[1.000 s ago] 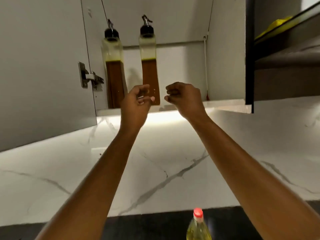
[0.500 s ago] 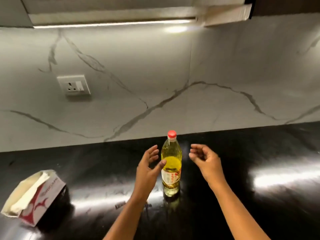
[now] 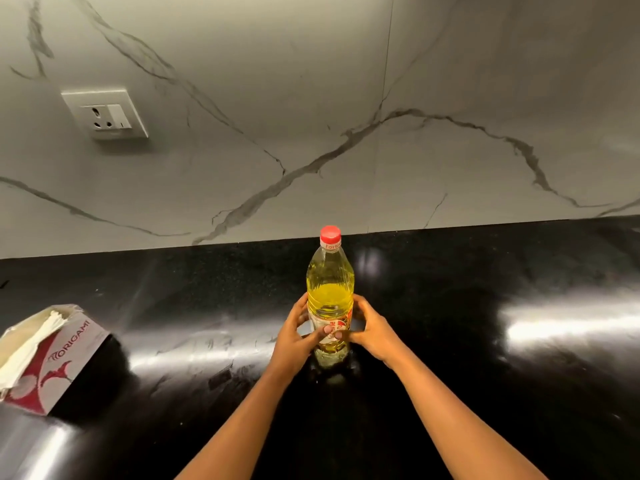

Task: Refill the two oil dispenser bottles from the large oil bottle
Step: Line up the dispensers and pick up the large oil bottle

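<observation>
The large oil bottle (image 3: 330, 289), clear plastic with yellow oil, a red cap and a red-and-white label, stands upright on the black countertop (image 3: 467, 341). My left hand (image 3: 297, 332) grips its lower body from the left, with the thumb across the label. My right hand (image 3: 369, 329) grips it from the right at the same height. The two oil dispenser bottles are out of view.
An open red-and-white tissue box (image 3: 45, 355) lies on the countertop at the left. A white wall socket (image 3: 105, 112) sits on the marble backsplash (image 3: 346, 116) behind the counter. Bright light reflections streak the counter on both sides.
The view dropped from the open cabinet with the two dispensers down to the countertop. Both hands came down and closed around the large oil bottle from either side.
</observation>
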`<control>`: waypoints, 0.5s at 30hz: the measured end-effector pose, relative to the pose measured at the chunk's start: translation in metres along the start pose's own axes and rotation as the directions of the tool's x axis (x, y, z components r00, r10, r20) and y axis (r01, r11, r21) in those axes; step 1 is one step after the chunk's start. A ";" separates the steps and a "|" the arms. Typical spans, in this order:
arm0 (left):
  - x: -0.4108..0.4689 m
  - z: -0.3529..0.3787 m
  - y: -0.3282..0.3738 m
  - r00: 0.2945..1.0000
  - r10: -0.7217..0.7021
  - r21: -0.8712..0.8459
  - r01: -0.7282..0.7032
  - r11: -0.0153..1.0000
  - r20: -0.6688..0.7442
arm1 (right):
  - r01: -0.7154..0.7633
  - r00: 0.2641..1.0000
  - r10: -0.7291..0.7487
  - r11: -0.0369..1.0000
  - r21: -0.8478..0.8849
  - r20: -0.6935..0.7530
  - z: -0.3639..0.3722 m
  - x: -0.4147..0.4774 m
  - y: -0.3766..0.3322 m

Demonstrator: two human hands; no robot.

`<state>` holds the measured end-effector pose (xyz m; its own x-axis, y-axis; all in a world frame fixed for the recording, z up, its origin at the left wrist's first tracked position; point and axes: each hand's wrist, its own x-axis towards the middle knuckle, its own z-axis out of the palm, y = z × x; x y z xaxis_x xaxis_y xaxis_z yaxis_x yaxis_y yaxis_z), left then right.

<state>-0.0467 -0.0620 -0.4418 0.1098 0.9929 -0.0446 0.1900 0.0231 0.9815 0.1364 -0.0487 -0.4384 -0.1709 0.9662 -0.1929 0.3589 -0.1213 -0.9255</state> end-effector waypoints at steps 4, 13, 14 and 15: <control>-0.018 -0.001 0.023 0.997 0.046 -0.070 -0.050 0.996 -0.059 | 0.074 0.997 -0.073 0.997 0.036 -0.036 -0.007 -0.027 -0.025; -0.082 -0.027 0.167 0.961 0.249 -0.227 -0.270 0.936 -0.118 | 0.320 0.944 -0.314 0.946 0.055 -0.101 -0.035 -0.111 -0.168; -0.087 -0.031 0.189 0.950 0.286 -0.215 -0.307 0.927 -0.122 | 0.352 0.931 -0.345 0.935 0.044 -0.116 -0.040 -0.119 -0.188; -0.092 -0.036 0.211 0.940 0.317 -0.196 -0.337 0.921 -0.124 | 0.378 0.919 -0.372 0.925 0.028 -0.134 -0.045 -0.127 -0.207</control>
<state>-0.0515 -0.1442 -0.2236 0.0423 0.9553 0.2927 -0.0529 -0.2904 0.9554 0.1249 -0.1356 -0.2074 -0.1675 0.9632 0.2104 0.2417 0.2470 -0.9384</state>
